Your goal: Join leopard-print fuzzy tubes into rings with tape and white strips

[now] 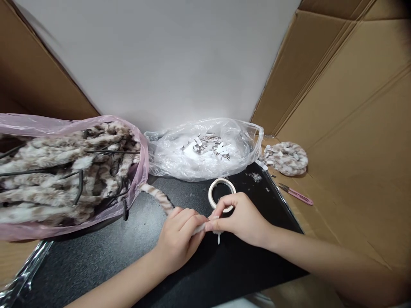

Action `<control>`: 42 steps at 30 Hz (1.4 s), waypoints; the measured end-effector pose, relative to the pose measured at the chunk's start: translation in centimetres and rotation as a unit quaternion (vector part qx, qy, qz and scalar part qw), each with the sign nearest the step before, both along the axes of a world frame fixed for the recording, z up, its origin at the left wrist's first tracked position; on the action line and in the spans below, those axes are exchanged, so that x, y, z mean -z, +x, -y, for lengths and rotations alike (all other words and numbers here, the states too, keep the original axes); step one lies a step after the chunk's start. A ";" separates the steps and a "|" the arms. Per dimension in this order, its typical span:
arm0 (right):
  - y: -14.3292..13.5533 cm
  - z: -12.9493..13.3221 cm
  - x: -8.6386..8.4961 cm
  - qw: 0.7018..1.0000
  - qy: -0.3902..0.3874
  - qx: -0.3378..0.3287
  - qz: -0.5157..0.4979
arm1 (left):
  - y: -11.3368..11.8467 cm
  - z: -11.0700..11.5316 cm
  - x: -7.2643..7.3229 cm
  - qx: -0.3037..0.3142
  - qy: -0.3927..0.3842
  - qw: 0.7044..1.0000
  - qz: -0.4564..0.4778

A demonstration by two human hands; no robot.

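Note:
A brown-and-white furry strip (159, 197) runs from the pink bag to my left hand (181, 235), whose fingers are wrapped round it. Past those fingers, a pale stretch of the strip shows between my hands. My right hand (242, 220) pinches at its end with thumb and forefinger; exactly what lies between the fingertips is hidden. A thin white tip (218, 238) hangs below the pinch. Just behind my right fingers lies a roll of cream tape (212, 194) on the black tabletop (128, 261).
A pink plastic bag (144, 158) full of furry strips and black cords lies at left. A clear bag (167, 164) with white paper pieces stands behind. At right are a coiled furry bundle (289, 158) and pink thread snips (298, 196). Cardboard walls (362, 128) flank the table.

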State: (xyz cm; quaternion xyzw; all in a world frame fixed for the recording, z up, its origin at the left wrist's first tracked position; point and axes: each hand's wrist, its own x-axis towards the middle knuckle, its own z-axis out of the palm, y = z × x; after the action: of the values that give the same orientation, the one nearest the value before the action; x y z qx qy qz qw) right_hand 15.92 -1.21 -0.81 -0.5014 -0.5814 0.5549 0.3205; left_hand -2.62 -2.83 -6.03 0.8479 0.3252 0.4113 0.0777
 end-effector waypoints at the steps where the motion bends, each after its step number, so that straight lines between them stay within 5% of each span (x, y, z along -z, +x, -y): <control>1: 0.0 0.3 0.1 0.998 0.054 0.004 0.017 | 0.1 0.1 0.0 -0.003 -0.016 1.000 0.011; 6: -0.2 1.3 1.4 0.957 0.288 0.015 0.037 | 0.3 0.7 -0.1 -0.006 -0.154 0.985 0.078; 12: -0.2 1.4 2.5 0.857 0.507 0.028 0.083 | 0.6 1.0 -0.4 -0.018 -0.347 0.924 0.161; 21: -0.1 1.1 2.9 0.838 0.542 0.037 0.062 | 1.4 1.3 -1.4 0.007 -0.505 0.812 0.292; 29: 0.8 0.4 3.4 0.746 0.645 -0.022 0.161 | 1.1 0.8 -1.3 0.016 -0.564 0.758 0.327; 33: 1.0 0.2 3.3 0.732 0.654 -0.036 0.188 | 0.8 0.6 -1.3 0.033 -0.562 0.762 0.320; 42: 1.3 0.0 4.5 0.756 0.620 -0.085 0.194 | 0.7 0.1 -1.4 0.059 -0.562 0.767 0.304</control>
State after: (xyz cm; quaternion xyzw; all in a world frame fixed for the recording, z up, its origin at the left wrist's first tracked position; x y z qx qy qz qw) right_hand 17.18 -1.18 -5.26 -0.2386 -0.8879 -0.0114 0.3933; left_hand -1.94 -2.97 -4.65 0.5007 0.4074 0.3857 0.6592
